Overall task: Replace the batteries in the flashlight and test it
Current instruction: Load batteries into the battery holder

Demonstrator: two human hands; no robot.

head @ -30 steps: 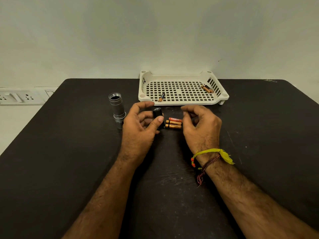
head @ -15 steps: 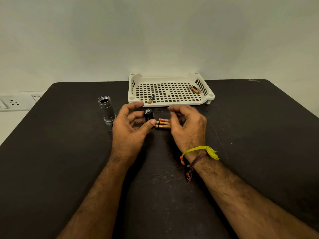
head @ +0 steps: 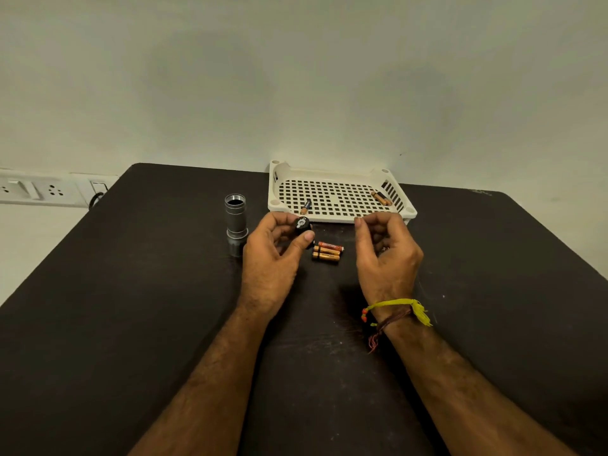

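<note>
The silver flashlight body stands upright on the black table, its open threaded end up, just left of my left hand. My left hand grips a small black battery holder between thumb and fingers, metal contact end facing me. Three orange-and-gold batteries lie side by side on the table between my hands. My right hand hovers to their right with its fingers curled and thumb and forefinger tips close together. A small glint shows under its palm, and I cannot make out whether it holds anything.
A cream perforated plastic tray sits at the table's far edge against the wall, with one blue-tipped battery at its front left and two batteries at its right. Wall sockets lie beyond the table's left corner.
My right hand has lifted off the three batteries and drawn to the right. My left hand still holds the black holder, turned slightly toward me. The batteries have not moved.
</note>
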